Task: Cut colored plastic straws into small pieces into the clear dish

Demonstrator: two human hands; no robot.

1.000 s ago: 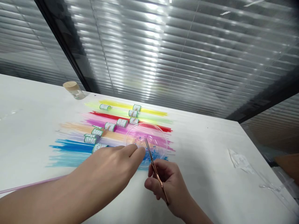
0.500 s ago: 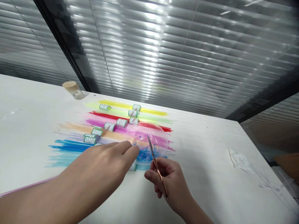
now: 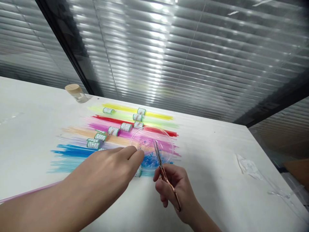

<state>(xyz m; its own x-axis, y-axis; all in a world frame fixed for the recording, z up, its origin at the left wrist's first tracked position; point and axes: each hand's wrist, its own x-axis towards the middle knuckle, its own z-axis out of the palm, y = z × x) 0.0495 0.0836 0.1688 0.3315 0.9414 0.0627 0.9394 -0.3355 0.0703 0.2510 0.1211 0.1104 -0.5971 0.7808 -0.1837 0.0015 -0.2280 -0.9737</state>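
My right hand (image 3: 176,187) grips a pair of scissors (image 3: 162,167) with rose-gold handles. Their blades point up and away, slightly parted, over a clear round plastic bowl (image 3: 172,141). Small blue and purple cut pieces (image 3: 151,160) lie inside the bowl. At its left rim, the fingers of my left hand (image 3: 120,164) are pinched together. A thin pale-purple straw (image 3: 29,192) passes behind my left forearm, in line with those fingers; its middle is hidden. Beneath and behind the bowl lie bundles of coloured straws, among them blue ones (image 3: 72,152), wrapped in patterned paper bands.
Red straws (image 3: 108,119) and yellow straws (image 3: 159,115) lie farther back on the white table (image 3: 207,145). A jar with a tan lid (image 3: 76,93) stands at the back left. Crumpled clear plastic (image 3: 248,166) lies to the right. Window blinds (image 3: 154,58) rise behind the table.
The scissor blades have parted slightly, and the handles have spread and shifted a little right and down in my right hand. My left hand has stayed nearly still.
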